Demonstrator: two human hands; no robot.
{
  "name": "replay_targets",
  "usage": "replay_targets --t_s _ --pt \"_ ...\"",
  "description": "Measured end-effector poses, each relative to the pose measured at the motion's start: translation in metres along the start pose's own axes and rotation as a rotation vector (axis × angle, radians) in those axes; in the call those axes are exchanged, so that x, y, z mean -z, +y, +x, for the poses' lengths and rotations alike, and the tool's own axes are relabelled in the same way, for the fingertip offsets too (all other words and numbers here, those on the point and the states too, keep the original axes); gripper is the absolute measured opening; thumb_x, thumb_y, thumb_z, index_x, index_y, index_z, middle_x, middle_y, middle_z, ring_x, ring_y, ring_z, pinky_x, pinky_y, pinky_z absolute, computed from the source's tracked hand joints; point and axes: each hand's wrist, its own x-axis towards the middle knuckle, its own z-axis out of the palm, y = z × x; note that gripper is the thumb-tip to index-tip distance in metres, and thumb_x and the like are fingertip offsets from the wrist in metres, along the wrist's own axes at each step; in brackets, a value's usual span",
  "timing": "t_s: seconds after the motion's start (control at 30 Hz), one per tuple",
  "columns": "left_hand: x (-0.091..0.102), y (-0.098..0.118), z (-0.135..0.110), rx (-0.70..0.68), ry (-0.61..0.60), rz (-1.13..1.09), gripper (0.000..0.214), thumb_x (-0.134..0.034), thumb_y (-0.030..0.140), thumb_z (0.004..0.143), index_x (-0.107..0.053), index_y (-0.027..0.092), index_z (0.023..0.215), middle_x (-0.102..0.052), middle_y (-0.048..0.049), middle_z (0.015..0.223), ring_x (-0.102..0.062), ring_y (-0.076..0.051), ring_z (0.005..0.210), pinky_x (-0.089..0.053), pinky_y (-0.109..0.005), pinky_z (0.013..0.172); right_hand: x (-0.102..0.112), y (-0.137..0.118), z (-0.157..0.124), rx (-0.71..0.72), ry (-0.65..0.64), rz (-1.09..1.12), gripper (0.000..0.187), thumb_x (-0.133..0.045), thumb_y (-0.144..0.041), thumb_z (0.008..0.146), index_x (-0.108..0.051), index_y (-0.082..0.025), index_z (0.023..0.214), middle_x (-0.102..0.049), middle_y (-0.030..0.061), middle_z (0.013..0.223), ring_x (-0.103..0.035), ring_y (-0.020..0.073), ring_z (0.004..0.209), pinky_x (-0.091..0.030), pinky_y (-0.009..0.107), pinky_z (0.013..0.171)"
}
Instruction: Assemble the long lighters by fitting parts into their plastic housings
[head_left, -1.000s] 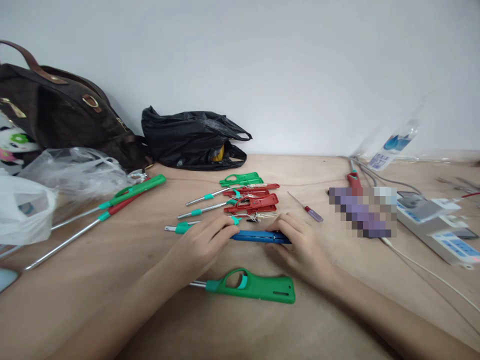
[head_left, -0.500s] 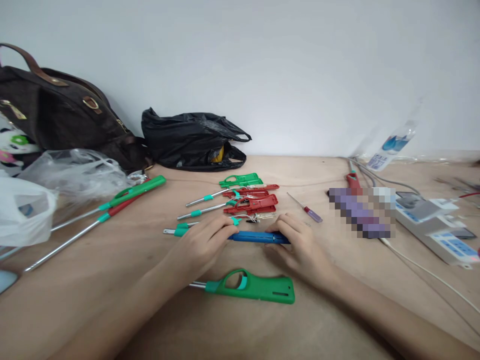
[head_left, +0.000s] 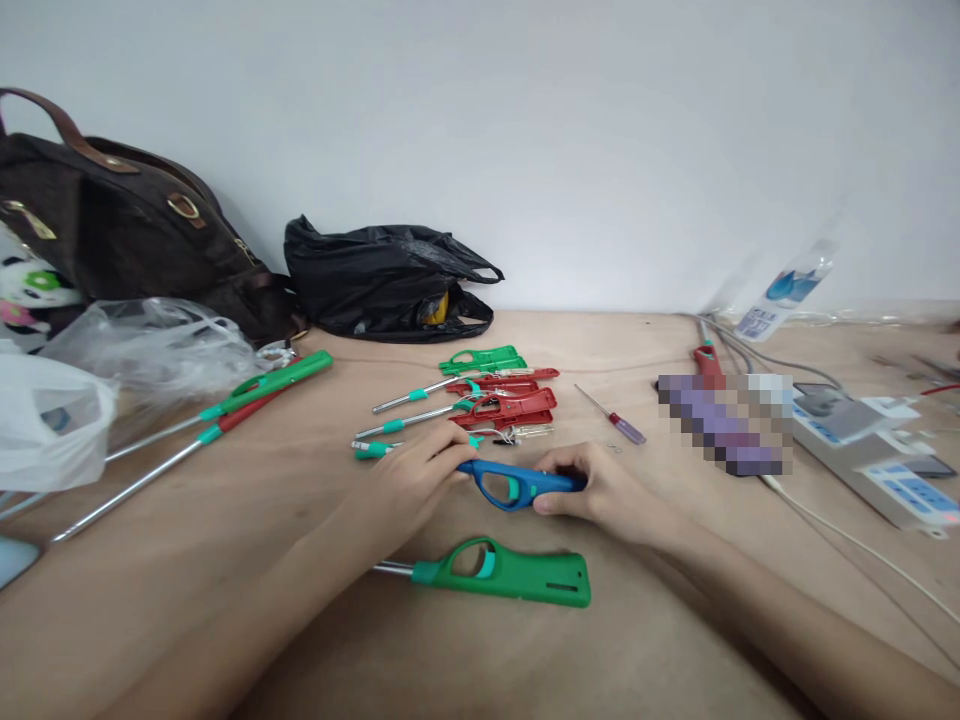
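Between my hands is a blue long-nosed gas lighter (head_left: 546, 483), its trigger loop facing me. My left hand (head_left: 416, 477) is closed on its front end and hides the nozzle. At the handle end, my right hand (head_left: 596, 488) grips it between thumb and fingers. Nearer to me lies a green lighter (head_left: 525, 577) with a teal trigger and a metal tube that runs behind my left forearm. Just beyond my hands are opened red lighter shells (head_left: 517, 408) with loose wires and inner parts, metal tubes (head_left: 405, 420) with teal collars, and a green shell (head_left: 484, 360).
A screwdriver (head_left: 615, 420) and tiny springs (head_left: 615, 448) lie to the right. Farther right are a power strip (head_left: 862, 450), cables and a tilted water bottle (head_left: 791, 290). More lighters (head_left: 277, 385), plastic bags (head_left: 52, 420), a black bag (head_left: 382, 280) and a dark handbag (head_left: 135, 230) are left.
The blue lighter has been rolled in my hands, from its narrow edge showing to its side with the trigger loop. My right hand has turned with it. The other things stay put.
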Motion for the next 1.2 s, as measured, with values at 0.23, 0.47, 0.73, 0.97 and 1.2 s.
replay_targets --t_s 0.23,0.47,0.73,0.97,1.2 --pt "-0.001 -0.003 0.001 -0.089 0.009 0.122 0.03 -0.032 0.025 0.102 -0.06 0.017 0.11 -0.069 -0.0065 0.096 -0.065 -0.021 0.09 -0.054 -0.034 0.079 0.009 -0.003 0.003 -0.072 -0.17 0.163 0.024 -0.068 -0.038 0.079 -0.067 -0.015 0.07 -0.062 0.0 0.062 -0.049 0.0107 0.057 -0.035 0.024 0.053" --pt "-0.007 -0.004 -0.002 -0.099 -0.065 0.204 0.032 -0.029 0.024 0.103 -0.059 0.016 0.113 -0.067 -0.0069 0.094 -0.065 -0.02 0.086 -0.054 -0.031 0.073 0.013 -0.005 0.002 -0.117 -0.218 0.193 0.028 -0.067 -0.043 0.08 -0.067 -0.016 0.074 -0.06 -0.0009 0.059 -0.048 0.0106 0.054 -0.035 0.025 0.053" --pt "-0.018 -0.006 -0.006 -0.002 -0.284 0.075 0.02 -0.047 0.024 0.097 -0.062 0.017 0.107 -0.062 -0.0076 0.099 -0.062 -0.021 0.09 -0.053 -0.033 0.077 0.013 0.007 0.001 -0.145 -0.193 0.054 0.017 -0.068 -0.032 0.08 -0.065 -0.017 0.086 -0.062 -0.0012 0.066 -0.054 0.0133 0.062 -0.04 0.026 0.058" --pt "-0.02 -0.008 -0.005 0.147 -0.226 -0.184 0.017 -0.051 0.012 0.091 -0.062 0.019 0.101 -0.064 -0.005 0.101 -0.06 -0.021 0.098 -0.051 -0.035 0.087 0.011 0.009 0.0 -0.026 -0.144 0.03 0.02 -0.066 -0.029 0.081 -0.05 -0.022 0.092 -0.059 -0.0033 0.076 -0.056 0.0151 0.07 -0.044 0.029 0.066" --pt "-0.024 -0.009 -0.005 0.163 -0.19 -0.216 0.011 -0.054 0.014 0.09 -0.064 0.018 0.092 -0.061 -0.0058 0.097 -0.058 -0.02 0.093 -0.05 -0.034 0.083 0.015 0.013 0.004 0.124 -0.045 -0.359 0.018 -0.069 -0.033 0.081 -0.058 -0.02 0.086 -0.057 0.0026 0.09 -0.054 0.018 0.081 -0.043 0.03 0.069"
